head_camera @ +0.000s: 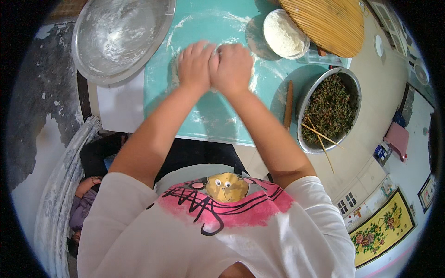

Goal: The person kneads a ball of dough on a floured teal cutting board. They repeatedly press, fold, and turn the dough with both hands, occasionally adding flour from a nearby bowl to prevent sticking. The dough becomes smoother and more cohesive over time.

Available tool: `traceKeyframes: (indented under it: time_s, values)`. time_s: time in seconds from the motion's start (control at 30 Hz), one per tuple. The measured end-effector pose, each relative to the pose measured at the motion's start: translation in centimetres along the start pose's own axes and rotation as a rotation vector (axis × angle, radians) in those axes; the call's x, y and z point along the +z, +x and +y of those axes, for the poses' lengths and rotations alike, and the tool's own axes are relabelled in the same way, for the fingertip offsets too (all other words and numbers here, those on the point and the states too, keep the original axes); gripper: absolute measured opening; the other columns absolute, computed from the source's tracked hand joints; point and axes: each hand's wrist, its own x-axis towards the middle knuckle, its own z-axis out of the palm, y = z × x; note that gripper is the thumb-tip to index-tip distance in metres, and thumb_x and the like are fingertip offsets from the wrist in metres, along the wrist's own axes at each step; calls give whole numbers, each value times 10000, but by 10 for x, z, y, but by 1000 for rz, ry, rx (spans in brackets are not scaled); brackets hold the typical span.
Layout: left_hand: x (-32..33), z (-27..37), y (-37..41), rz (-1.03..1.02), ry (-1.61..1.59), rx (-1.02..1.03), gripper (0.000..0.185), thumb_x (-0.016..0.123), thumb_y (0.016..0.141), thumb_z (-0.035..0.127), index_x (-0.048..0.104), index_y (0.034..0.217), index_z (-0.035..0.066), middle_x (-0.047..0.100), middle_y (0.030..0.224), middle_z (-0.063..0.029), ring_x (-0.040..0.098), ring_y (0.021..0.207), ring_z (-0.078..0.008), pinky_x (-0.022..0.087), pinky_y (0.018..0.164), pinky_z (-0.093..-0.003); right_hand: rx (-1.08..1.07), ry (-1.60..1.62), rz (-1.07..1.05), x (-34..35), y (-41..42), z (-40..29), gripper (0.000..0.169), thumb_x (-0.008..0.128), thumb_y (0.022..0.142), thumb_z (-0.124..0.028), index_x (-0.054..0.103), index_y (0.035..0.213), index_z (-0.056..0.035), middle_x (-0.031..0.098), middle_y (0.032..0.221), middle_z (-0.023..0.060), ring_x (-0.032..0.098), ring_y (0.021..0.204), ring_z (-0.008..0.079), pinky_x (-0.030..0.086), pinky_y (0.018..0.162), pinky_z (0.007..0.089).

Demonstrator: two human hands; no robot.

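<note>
Side by side, my left hand (195,65) and my right hand (231,67) press down with curled fingers on a lump of pale dough (253,67). Only slivers of the dough show around the hands, which are slightly blurred. Beneath lies a teal mat (222,113) dusted and streaked with flour. To the right of my right forearm is a wooden rolling pin (288,102). Beyond my right hand stands a white bowl of flour (283,33).
A large metal basin (120,38) with floury residue stands at left. At right, a metal bowl (355,81) holds chopped green filling (328,100) with chopsticks (321,133) across it. A round stalk tray (326,24) overhangs the flour bowl and a clear plastic container (342,62). Another person (85,201) is at lower left.
</note>
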Motion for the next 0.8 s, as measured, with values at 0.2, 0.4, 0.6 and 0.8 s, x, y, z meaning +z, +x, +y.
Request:
traceKeyframes:
  time_s: [0.2,0.4,0.6,0.8]
  values:
    - [39,-3,-58,274,181,146,357,446,844,295,593,1134,148,549,1246,-42,474,1169,-286,265,1009,-463,-256,28,450,71,-66,40,299,515,722,-254,635,977,-155,532,1216,95,468,1121,315,288,975,478]
    - [43,-6,-5,158,228,99,424,497,784,334,561,1172,176,514,1260,-30,441,1176,-277,240,1025,-493,-237,48,389,67,-6,58,389,548,701,-283,605,1077,-199,524,1204,94,460,1121,327,298,976,528]
    - [42,-11,49,101,206,167,388,541,773,304,571,1131,157,552,1188,-39,497,1089,-280,319,952,-474,-218,36,380,54,41,60,386,542,721,-280,609,1077,-148,546,1149,102,481,1078,310,337,941,495]
    - [47,-17,89,39,224,165,319,571,756,298,609,1053,188,606,1034,8,538,975,-226,375,872,-406,-173,17,371,45,75,62,343,549,738,-300,628,1025,-128,594,973,74,535,914,286,403,824,429]
